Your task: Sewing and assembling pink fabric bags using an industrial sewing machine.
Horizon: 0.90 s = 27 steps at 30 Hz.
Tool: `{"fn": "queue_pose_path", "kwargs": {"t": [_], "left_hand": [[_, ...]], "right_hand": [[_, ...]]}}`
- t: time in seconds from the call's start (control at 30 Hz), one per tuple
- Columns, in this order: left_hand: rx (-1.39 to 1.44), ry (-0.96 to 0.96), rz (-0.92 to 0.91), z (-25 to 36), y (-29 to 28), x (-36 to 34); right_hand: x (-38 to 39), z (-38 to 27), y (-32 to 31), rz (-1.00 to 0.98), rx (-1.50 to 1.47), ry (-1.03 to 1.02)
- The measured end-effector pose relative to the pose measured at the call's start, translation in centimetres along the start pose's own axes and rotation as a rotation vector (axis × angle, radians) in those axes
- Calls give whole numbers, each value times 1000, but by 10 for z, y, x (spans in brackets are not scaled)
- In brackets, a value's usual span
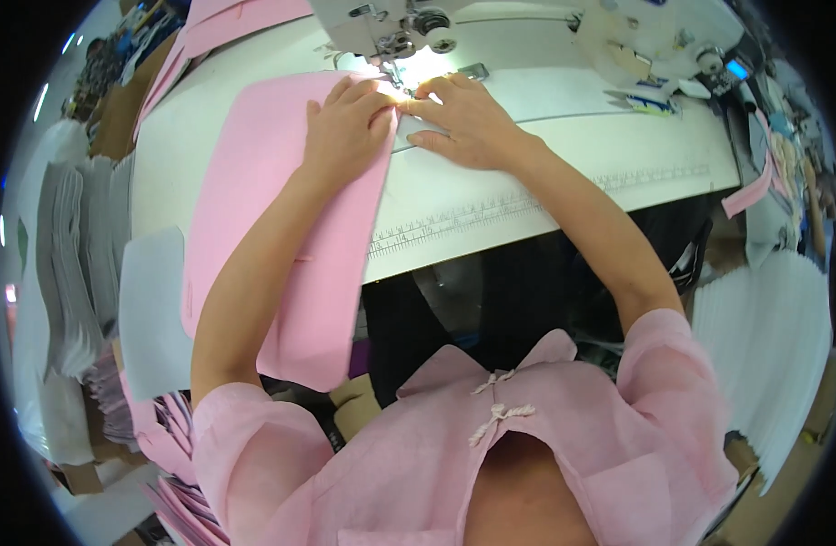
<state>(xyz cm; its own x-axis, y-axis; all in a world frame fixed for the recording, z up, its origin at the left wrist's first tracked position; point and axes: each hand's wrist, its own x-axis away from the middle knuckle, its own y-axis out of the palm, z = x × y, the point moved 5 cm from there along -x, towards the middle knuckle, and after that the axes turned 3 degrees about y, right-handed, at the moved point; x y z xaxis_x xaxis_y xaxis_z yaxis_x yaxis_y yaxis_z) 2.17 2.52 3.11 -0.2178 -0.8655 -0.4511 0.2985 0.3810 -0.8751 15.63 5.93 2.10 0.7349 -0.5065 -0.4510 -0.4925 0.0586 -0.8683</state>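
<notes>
A large flat pink panel (245, 182) with rounded corners lies on the sewing machine table, its near end hanging over the front edge. My left hand (348, 132) rests on it, palm down with fingers spread toward the needle area. On the panel's right edge, just beside the presser foot (399, 80), sit the fingertips of my right hand (468, 123). Its thumb is held apart, over the white tabletop. The sewing machine head (382, 27) stands above, its lamp glaring around the needle. Glare hides the exact spot where needle and panel meet.
A ruler scale (527, 200) runs along the table's front edge. Small snips (650, 103) lie at the right, near a lit control display (737, 69). More pink pieces (227, 27) lie at the far left. Stacked grey sheets (72, 255) stand left, white sheets (764, 346) right.
</notes>
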Motion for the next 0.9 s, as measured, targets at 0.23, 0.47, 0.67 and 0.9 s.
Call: {"fn": "queue_pose_path", "kwargs": {"t": [0.23,0.47,0.67,0.9], "left_hand": [[-161,-168,60,11,0,7],[-183,-338,-95,11,17,-15],[367,-451,-54,-14,-13,3],[-142,-905,291,-71,-105,152]], "right_hand": [[-2,-2,4,-36,-10,-36],[-6,0,-2,5,4,-73],[10,2,-10,-22,-32,-148],[126,-34,-53,-293,-938,497]]}}
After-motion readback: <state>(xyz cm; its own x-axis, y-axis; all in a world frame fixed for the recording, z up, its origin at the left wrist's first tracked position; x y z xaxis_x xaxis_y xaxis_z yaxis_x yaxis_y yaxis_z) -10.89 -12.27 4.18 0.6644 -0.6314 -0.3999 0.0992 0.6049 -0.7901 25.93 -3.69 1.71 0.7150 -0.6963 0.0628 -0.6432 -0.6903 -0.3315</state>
